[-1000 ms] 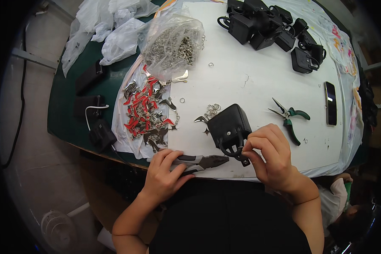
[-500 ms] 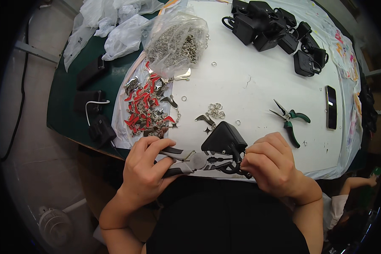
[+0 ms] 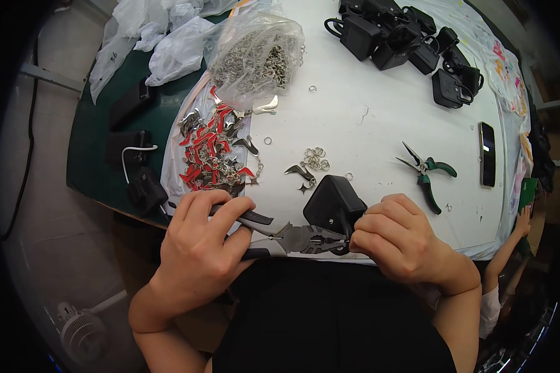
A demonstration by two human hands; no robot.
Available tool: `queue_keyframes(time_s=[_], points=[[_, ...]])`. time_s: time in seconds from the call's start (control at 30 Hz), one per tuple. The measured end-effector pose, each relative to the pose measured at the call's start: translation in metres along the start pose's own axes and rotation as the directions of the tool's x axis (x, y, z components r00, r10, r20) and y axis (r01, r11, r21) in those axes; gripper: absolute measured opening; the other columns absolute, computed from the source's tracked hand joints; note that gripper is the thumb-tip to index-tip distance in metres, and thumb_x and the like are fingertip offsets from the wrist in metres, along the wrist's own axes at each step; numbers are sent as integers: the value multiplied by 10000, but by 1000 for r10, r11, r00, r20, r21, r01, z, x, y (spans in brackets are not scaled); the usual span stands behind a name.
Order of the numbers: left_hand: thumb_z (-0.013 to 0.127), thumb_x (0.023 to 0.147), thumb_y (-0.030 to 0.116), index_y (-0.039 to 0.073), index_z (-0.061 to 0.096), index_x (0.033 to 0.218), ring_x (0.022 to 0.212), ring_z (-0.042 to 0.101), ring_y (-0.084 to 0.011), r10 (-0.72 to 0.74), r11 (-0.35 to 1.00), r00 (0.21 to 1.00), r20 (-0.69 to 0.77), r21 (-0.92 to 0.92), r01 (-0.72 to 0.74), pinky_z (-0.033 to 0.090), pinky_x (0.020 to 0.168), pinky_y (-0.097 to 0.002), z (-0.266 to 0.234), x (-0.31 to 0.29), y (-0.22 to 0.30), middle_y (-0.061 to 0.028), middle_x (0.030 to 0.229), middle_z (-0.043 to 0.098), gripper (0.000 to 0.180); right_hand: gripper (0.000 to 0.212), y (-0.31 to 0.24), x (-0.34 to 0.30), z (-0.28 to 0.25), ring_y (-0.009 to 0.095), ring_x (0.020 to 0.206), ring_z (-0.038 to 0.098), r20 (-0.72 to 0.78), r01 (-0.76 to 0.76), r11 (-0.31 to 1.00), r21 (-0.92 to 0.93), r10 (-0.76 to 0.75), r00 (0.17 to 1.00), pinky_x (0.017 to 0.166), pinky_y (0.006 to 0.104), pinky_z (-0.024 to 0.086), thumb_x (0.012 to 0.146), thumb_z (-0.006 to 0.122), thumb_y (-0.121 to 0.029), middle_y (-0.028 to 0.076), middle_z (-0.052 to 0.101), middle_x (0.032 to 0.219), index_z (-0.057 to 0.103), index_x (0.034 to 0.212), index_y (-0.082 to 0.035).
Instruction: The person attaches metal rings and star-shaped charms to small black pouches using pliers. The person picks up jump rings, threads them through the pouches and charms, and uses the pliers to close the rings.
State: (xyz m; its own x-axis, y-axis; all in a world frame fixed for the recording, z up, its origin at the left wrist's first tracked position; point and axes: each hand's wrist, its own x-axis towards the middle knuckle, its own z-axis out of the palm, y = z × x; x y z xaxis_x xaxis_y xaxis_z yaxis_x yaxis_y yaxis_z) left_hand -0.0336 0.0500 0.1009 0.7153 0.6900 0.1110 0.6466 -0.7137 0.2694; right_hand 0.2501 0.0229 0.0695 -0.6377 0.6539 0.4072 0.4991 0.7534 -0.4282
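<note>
My left hand (image 3: 202, 248) is closed around the handles of grey-and-black pliers (image 3: 302, 238). The pliers' jaws reach right, across the front of a small black bag-shaped case (image 3: 334, 202) with a dark loop strap. At the jaw tips my right hand (image 3: 407, 239) pinches the strap end; the fingers hide exactly what lies between them. Just beyond the case are a dark boot-shaped charm (image 3: 299, 171), a small dark star charm (image 3: 303, 187) and a cluster of metal rings (image 3: 316, 159).
Red and dark metal charms (image 3: 211, 149) heap at left, below a clear bag of rings or chain (image 3: 255, 62). Green-handled pliers (image 3: 426, 168) and a phone (image 3: 488, 154) lie at right. More black cases (image 3: 389, 31) pile up behind. Another person's hand (image 3: 524, 221) shows at far right.
The plier handles have spread wider, and my left hand has shifted left. The black case has turned slightly and moved a little right. At far right, the other person's hand has moved upward.
</note>
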Motion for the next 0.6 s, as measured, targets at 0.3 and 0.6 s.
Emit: queue_keyframes(time_s=[0.3, 0.6], points=[[783, 390, 101, 23, 554, 666, 927, 586, -307, 101, 995, 995, 17, 5, -101, 479, 771, -431, 4, 14, -10, -89, 1030, 616, 368, 237, 6, -8, 5, 234, 826, 602, 23, -33, 994, 106, 31, 999, 750, 352, 500, 705, 723, -75, 84, 605, 891, 632, 909, 5], [831, 503, 137, 66, 619, 934, 849, 583, -285, -116, 993, 991, 71, 9, 115, 476, 736, -403, -4, 14, -13, -62, 922, 607, 485, 801, 73, -100, -25, 350, 1199, 475, -68, -606, 689, -397, 636, 768, 987, 413, 437, 676, 872, -233, 186, 487, 1312, 501, 1331, 42]])
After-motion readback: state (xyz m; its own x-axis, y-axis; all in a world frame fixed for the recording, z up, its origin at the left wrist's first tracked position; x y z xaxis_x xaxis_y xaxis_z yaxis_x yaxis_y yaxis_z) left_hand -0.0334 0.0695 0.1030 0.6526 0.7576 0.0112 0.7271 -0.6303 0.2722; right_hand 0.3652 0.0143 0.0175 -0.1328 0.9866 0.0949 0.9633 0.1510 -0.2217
